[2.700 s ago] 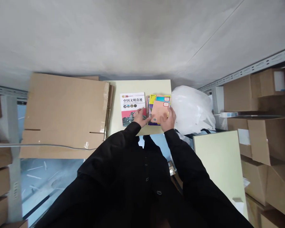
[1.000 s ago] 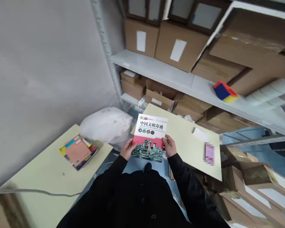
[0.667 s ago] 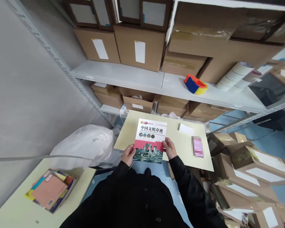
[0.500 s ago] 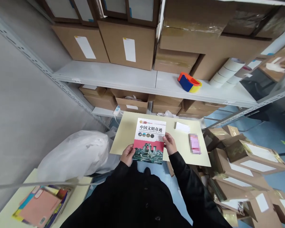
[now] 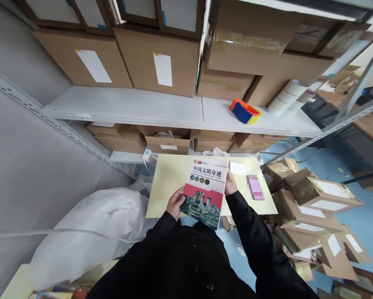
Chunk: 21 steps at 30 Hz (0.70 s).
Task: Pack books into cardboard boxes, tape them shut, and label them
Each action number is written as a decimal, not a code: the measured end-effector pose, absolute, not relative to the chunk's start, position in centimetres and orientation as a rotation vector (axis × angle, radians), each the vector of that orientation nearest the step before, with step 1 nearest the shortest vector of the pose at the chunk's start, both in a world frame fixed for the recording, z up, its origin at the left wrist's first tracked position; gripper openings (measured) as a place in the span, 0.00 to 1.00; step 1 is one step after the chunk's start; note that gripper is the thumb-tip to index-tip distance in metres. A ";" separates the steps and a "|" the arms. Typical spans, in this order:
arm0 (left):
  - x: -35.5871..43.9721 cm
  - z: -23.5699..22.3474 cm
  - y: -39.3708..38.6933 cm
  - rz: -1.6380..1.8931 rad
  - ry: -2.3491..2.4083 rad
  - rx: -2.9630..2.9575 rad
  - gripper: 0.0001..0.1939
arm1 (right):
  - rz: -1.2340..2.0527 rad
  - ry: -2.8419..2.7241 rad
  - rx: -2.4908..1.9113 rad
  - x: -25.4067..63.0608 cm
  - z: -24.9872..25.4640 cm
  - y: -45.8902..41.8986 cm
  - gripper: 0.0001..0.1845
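Observation:
A book [image 5: 203, 193] with a white top, a red band and a picture of stone ruins is held up in front of me, tilted. My left hand [image 5: 175, 203] grips its left edge near the bottom, thumb on the cover. On the right edge is my right hand [image 5: 230, 182], its fingers mostly hidden behind the book. Below and behind the book lies a pale yellow tabletop [image 5: 166, 176]. A white card stack [image 5: 238, 168] and a pink phone-like object [image 5: 255, 187], blurred out, rest on its right part.
Metal shelving [image 5: 127, 110] with cardboard boxes [image 5: 161, 62] stands ahead. A coloured strap ring [image 5: 245, 111] and tape rolls [image 5: 287, 97] sit on the shelf. White plastic bags [image 5: 102, 216] bulge at left. Cartons [image 5: 323, 199] pile up on the floor at right.
The book has come closer and moved to the right, now tilted with its right edge showing. Both hands moved with it. The camera view has shifted, and the left-hand book stack has mostly left view.

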<state>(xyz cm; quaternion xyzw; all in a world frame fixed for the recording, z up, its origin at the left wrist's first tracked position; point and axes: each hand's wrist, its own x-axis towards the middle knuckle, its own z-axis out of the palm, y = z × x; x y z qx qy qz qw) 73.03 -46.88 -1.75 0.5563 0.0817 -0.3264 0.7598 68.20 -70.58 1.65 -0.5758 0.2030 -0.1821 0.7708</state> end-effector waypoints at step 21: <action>74.6 4.8 -47.9 -0.612 0.060 1.628 0.31 | -0.006 0.102 -1.821 74.9 8.2 -80.0 0.20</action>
